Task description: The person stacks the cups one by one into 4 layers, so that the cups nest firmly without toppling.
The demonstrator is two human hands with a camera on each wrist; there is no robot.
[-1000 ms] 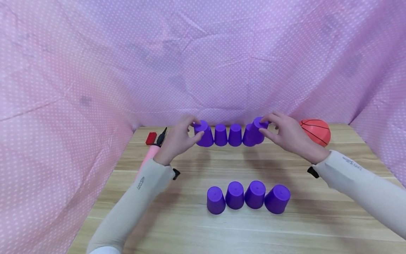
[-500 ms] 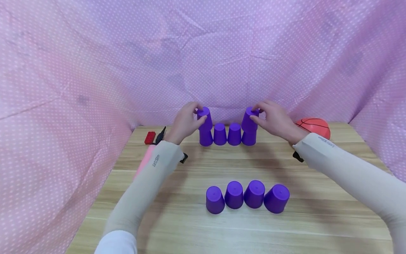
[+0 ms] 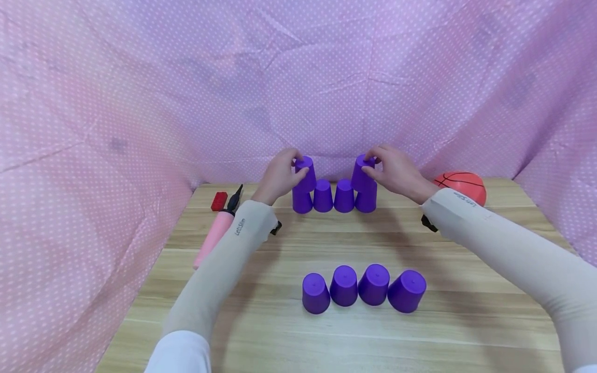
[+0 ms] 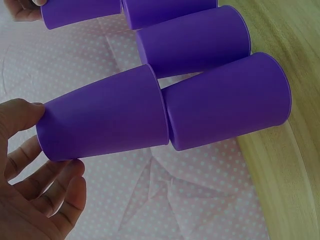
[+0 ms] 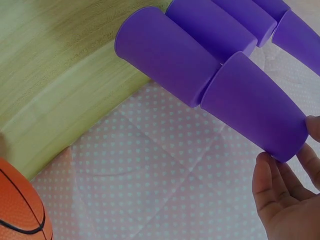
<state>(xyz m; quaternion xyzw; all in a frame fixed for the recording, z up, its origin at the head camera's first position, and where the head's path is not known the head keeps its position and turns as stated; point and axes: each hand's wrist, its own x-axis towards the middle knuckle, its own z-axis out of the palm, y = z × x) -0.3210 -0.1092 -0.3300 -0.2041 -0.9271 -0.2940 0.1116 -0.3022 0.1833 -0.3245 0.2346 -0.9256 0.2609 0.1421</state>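
Note:
At the back of the table a row of upside-down purple cups (image 3: pixel 323 197) stands side by side. My left hand (image 3: pixel 280 173) pinches an upside-down purple cup (image 3: pixel 306 173) by its closed end, over the leftmost cup (image 4: pixel 227 102) of that row and shifted slightly inward. On the other side my right hand (image 3: pixel 394 171) holds a second upside-down cup (image 3: pixel 363 173) by its closed end, over the rightmost cup (image 5: pixel 165 55) and also set inward. In both wrist views the held cup's rim meets the base of the cup beneath it.
Nearer me, another row of several upside-down purple cups (image 3: pixel 344 286) stands on the wooden table (image 3: pixel 261 336). To the left lie a pink hand pump (image 3: pixel 214 238) and a red block (image 3: pixel 219 201). An orange basketball-patterned ball (image 3: pixel 462 187) sits at right. Pink dotted cloth (image 3: pixel 326 93) hangs behind.
Both hands have raised their cups from beside the back row's ends to above the end cups. Since half a second ago, both have shifted slightly inward. The front row stays put.

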